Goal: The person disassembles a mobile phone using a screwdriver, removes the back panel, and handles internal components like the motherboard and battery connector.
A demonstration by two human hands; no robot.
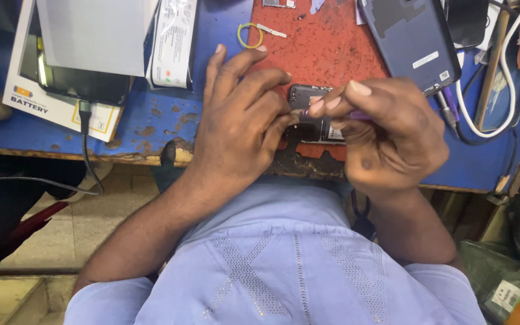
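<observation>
Left hand (242, 120) steadies small phone (311, 111); right hand (386, 129) grips purple tool (359, 115)

Near the counter's (224, 36) front edge, the left hand (242, 120) presses on a small dark phone (308, 96) lying on the red mat (326, 42), while the right hand (386, 129) pinches a purple tool (359, 115) against it, a blue phone (413, 39) lying farther right.
</observation>
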